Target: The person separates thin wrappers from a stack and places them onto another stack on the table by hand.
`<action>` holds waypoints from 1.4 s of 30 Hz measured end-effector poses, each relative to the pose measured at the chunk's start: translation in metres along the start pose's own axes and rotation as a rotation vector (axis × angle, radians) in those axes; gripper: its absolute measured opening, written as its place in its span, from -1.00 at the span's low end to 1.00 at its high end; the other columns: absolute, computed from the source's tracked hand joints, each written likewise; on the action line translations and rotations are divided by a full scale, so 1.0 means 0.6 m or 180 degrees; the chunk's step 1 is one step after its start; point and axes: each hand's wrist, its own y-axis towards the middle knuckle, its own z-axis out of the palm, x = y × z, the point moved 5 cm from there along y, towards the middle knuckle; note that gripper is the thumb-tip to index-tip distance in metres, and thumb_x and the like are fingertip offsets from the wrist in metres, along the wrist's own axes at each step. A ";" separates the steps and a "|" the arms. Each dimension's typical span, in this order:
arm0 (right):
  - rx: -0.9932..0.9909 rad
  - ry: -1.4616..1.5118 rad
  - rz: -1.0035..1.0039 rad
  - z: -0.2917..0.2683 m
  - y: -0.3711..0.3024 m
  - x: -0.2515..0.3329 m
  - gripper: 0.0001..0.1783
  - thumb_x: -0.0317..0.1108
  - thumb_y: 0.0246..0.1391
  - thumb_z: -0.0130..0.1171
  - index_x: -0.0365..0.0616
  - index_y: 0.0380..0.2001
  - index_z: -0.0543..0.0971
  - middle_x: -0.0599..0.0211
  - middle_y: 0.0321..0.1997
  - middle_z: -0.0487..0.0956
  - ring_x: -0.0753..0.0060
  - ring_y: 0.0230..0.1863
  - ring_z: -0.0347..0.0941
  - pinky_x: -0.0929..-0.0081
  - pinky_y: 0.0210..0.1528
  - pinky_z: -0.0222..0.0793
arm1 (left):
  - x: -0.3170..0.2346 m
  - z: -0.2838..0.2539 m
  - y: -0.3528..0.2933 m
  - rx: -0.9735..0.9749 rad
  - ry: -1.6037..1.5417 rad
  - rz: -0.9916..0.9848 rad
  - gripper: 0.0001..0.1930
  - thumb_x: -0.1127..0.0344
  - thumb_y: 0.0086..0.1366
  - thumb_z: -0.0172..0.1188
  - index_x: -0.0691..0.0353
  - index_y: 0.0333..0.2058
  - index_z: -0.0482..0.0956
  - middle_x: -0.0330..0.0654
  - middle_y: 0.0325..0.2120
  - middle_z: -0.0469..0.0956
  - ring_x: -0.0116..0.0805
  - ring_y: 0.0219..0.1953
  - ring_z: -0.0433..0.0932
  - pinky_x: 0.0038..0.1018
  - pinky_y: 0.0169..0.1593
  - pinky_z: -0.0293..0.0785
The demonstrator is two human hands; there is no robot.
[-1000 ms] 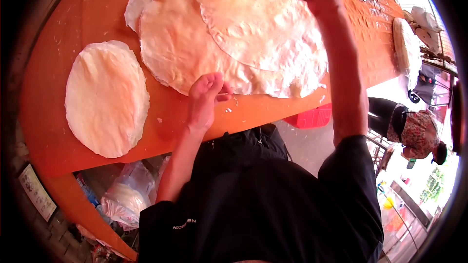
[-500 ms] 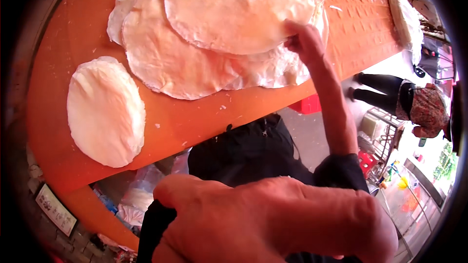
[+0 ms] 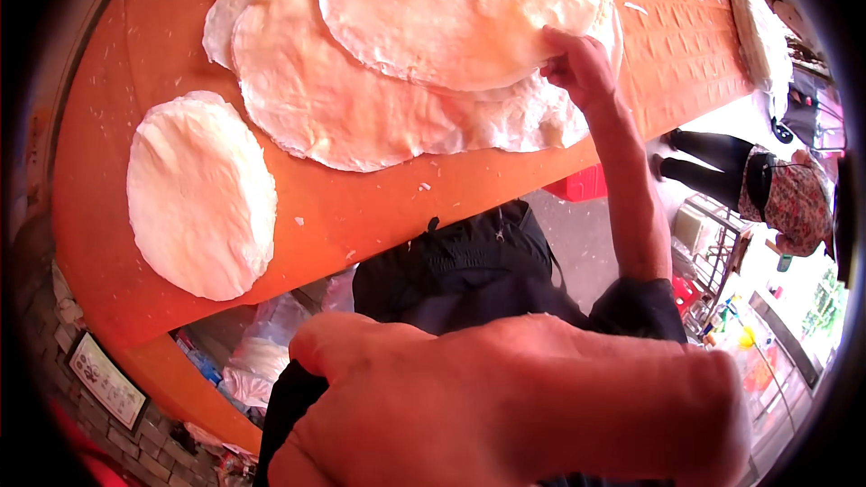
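Observation:
A stack of large, thin, round dough sheets covers the far middle of the orange table. My right hand reaches up to the topmost sheet, its thumb and forefinger pinched on the near right edge. That sheet lies mostly flat over the others. At the table's left lies a separate pale dough round, apart from the stack. Close in the foreground, my left hand shows its back and a bent finger stretching right. Its fingertips are hidden, so I cannot tell what they hold.
The orange table has small dough scraps on it and a dimpled surface at right. Beyond its right end stands a person, near a metal rack. A red crate and plastic bags sit below the table edge.
The view has shifted slightly, moving the stack up and right in the picture. My right hand keeps its pinch on the top sheet's edge. My left hand stays in the foreground.

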 end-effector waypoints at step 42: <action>-0.0053 -0.4056 -0.3073 0.119 -0.078 0.112 -0.94 -0.47 -0.30 0.10 -0.21 -0.62 0.51 0.07 -0.53 0.54 0.02 -0.36 0.50 0.18 -0.42 0.37 | -0.019 -0.449 -0.238 -0.3326 0.2107 -0.1353 -0.67 0.24 0.39 0.02 0.30 0.03 0.40 -0.10 -0.11 0.53 -0.28 -0.04 0.52 -0.43 0.00 0.45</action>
